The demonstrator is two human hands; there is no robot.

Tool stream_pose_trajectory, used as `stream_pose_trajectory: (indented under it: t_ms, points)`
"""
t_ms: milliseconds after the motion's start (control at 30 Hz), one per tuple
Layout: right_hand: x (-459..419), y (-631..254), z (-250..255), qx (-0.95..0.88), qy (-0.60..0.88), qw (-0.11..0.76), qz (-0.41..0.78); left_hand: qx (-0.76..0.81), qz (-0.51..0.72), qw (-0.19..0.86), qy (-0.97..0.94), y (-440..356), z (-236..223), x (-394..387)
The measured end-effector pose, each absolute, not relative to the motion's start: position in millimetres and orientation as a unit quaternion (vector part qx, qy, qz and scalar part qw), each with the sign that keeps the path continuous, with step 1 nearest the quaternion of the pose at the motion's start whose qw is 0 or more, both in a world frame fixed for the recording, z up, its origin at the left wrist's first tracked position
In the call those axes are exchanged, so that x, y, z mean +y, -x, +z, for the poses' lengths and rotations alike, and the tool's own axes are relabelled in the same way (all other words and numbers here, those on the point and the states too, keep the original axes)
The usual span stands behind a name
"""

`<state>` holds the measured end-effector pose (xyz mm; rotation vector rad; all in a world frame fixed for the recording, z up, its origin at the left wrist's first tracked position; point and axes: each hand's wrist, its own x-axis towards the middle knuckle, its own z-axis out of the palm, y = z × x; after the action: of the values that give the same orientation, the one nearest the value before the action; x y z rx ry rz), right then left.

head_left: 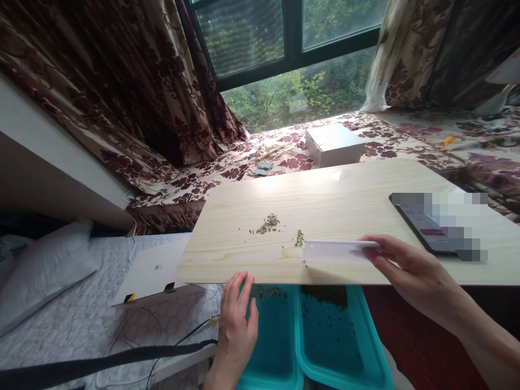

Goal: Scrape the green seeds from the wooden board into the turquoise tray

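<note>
My right hand (400, 260) pinches the end of a thin white flat piece (335, 253), perhaps plastic, held just over or on the pale wooden tabletop (227, 254). Its far edge is beside a small cluster of greenish-brown grains (299, 238). A larger scatter of grains (268, 223) lies further left. My left hand (238, 314) rests by the table's near edge with fingers stretched out, holding nothing. Below that edge are two teal bins: the left bin (299, 374) has a few grains near its back, and the right bin (377, 352) has a dense heap of them.
A phone (422, 227), partly blurred out, lies on the table's right side. Behind the table, a white box (335, 142) and a small grey-green pouch (264, 168) sit on a floral-covered ledge. Another white box (150, 276) and cables are on the quilted bed at left.
</note>
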<state>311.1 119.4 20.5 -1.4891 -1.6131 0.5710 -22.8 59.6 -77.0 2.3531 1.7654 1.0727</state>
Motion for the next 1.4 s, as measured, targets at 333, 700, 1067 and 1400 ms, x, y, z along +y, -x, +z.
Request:
stream_pose_trajectory:
  t_ms: [333, 700, 1067, 1400]
  points:
    - [116.9, -310.9, 20.3, -0.650, 0.593, 0.421, 0.220, 0.562, 0.341, -0.003, -0.754, 25.2, -81.6, 59.9]
    - [114.7, -310.3, 19.3, -0.652, 0.585, 0.421, 0.235, 0.562, 0.337, 0.002, -0.755, 25.2, -80.0, 60.1]
    - [113.9, -310.8, 19.4, -0.650, 0.595, 0.418, 0.222, 0.564, 0.339, -0.003, -0.753, 25.8, -82.5, 59.2]
    - [114.3, -311.1, 17.1, -0.629, 0.612, 0.421, 0.230, 0.564, 0.338, -0.006, -0.754, 24.9, -81.6, 59.9]
